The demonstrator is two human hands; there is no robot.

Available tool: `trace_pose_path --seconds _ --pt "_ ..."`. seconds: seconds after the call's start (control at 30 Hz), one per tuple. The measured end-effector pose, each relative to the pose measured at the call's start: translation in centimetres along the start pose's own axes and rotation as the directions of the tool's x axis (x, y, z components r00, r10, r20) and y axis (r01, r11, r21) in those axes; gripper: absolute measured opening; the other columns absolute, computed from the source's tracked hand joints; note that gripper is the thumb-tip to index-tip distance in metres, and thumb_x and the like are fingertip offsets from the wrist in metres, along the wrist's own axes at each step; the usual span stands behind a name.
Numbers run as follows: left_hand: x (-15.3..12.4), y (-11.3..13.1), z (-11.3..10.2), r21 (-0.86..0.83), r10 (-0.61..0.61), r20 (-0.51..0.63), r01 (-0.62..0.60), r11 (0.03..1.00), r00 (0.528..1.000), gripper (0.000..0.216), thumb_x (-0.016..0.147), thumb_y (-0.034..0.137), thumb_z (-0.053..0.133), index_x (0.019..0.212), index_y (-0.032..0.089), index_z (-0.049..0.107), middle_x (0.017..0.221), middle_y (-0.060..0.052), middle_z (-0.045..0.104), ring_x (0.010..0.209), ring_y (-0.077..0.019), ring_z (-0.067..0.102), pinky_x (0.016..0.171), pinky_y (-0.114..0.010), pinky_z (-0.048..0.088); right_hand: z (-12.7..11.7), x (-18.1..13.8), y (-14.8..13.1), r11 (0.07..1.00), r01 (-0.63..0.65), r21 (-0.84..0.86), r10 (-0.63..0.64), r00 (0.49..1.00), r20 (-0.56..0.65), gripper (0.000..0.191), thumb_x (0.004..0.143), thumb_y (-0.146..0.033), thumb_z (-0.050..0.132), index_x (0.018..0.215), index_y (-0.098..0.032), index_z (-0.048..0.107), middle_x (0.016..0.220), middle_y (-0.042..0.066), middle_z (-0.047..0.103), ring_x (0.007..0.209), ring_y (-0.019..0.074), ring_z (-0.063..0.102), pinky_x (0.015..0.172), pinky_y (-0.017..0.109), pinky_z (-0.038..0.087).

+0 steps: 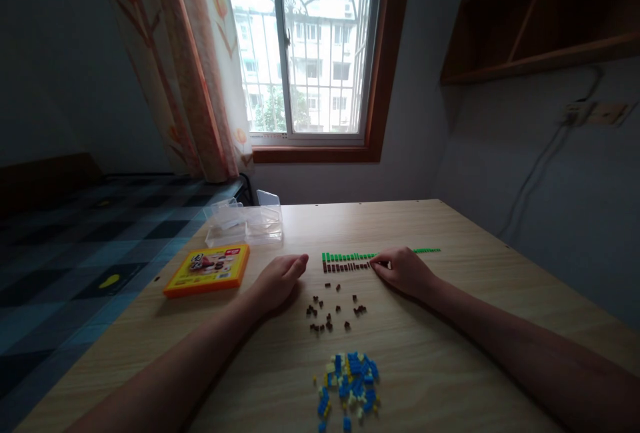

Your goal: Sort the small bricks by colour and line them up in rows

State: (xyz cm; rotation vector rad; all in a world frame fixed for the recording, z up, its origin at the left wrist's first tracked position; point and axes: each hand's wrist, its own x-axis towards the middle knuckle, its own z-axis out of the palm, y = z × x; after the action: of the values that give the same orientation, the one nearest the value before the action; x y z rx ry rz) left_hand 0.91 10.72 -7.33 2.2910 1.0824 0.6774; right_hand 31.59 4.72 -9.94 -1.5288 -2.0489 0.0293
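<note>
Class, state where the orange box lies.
Head view: the orange box lies at the table's left edge, beside the left hand, nearer than the clear container.

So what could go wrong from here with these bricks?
The right hand sits at the end of the brown row, beside the green row; a nudge could knock both out of line. The loose brown bricks lie beside the left hand, so a sweep might scatter them. The blue and yellow pile lies nearest the person, where an arm could catch it.

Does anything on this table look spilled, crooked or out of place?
Nothing damaged. Small dark brown bricks lie scattered loose below the neat green brick row; the blue, yellow and white brick heap is also unsorted.
</note>
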Motion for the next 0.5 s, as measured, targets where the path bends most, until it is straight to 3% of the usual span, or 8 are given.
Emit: trace_pose_path --seconds 0.17,0.5 --pt "-0.06 0.03 0.02 0.007 0.006 0.003 -0.006 1.000 1.000 0.050 0.093 0.059 0.026 0.062 0.022 0.039 0.061 0.000 0.050 0.063 -0.0183 0.046 0.061 -0.030 0.036 -0.01 -0.02 0.00 1.000 -0.030 0.003 0.030 1.000 -0.002 0.023 0.085 -0.027 0.059 0.088 -0.024 0.082 0.079 0.003 0.079 0.062 0.0174 0.068 0.061 0.027 0.049" --pt "0.01 0.07 0.08 0.008 0.012 0.003 -0.012 1.000 1.000 0.051 0.093 0.059 0.027 0.061 0.021 0.039 0.061 0.000 0.051 0.062 -0.0181 0.047 0.060 -0.030 0.035 -0.01 -0.13 -0.24 0.998 -0.057 0.038 0.059 0.998 -0.037 0.021 0.082 -0.024 0.061 0.088 -0.021 0.081 0.081 0.004 0.079 0.062 0.0168 0.067 0.061 0.027 0.049"
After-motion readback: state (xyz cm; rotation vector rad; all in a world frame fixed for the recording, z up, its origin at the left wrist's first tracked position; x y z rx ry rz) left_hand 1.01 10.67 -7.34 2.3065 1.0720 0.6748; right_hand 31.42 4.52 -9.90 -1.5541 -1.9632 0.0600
